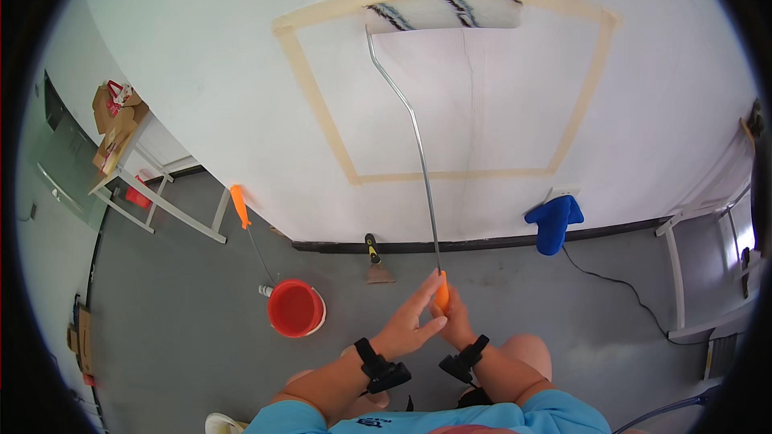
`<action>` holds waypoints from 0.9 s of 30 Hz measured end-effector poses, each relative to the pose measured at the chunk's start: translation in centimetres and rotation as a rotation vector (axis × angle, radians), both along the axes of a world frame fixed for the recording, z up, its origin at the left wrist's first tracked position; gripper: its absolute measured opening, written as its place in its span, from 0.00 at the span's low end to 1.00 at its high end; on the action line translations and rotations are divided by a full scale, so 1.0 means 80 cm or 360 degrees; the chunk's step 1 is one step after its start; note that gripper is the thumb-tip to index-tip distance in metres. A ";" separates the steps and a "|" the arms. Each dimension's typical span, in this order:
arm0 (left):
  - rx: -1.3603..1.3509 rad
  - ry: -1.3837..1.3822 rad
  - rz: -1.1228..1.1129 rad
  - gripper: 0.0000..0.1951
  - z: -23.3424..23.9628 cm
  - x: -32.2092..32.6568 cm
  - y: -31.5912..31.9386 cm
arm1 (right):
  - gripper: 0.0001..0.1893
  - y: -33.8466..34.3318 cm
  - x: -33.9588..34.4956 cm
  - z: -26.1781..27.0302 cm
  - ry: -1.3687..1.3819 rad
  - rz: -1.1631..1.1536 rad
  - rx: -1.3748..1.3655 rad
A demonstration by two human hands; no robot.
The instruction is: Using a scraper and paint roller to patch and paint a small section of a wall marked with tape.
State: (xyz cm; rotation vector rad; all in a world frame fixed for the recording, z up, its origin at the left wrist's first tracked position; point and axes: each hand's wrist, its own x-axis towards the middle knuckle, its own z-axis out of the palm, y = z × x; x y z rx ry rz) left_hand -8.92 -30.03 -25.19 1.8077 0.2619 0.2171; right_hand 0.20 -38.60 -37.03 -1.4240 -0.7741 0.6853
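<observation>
My right hand (456, 318) is closed around the orange handle (442, 293) of a long paint roller. My left hand (414, 319) is beside it, its fingertips at the top of the handle and its thumb apart; whether it grips is unclear. A bent metal rod runs up to the striped roller cover (446, 13), which lies against the white wall near the top strip of a masking tape frame (451, 175). On the floor to the left stands a red bucket (295, 308), with a second, orange-handled roller (239, 206) beside it, leaning on the wall.
A scraper (379, 262) leans at the black baseboard. A blue cloth (553, 223) hangs at a wall socket, with a cable (621, 282) running right. A table (172, 211) with cardboard boxes stands left; a white metal frame (675, 277) stands right.
</observation>
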 end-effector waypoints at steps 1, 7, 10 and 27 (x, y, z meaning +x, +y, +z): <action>0.0037 0.0005 -0.0004 0.34 0.001 0.000 0.000 | 0.23 0.001 0.000 0.001 -0.0012 -0.0022 0.0041; -0.0181 -0.0059 0.0102 0.38 -0.002 -0.007 -0.006 | 0.23 -0.002 0.002 0.012 -0.0130 -0.0027 -0.0077; 0.0039 0.0023 0.0039 0.40 -0.019 -0.014 -0.004 | 0.23 -0.006 0.004 0.013 -0.0006 0.0017 -0.0046; -0.0090 0.0277 -0.0111 0.42 -0.017 -0.019 -0.006 | 0.22 -0.008 -0.005 0.003 -0.0074 0.0073 0.0038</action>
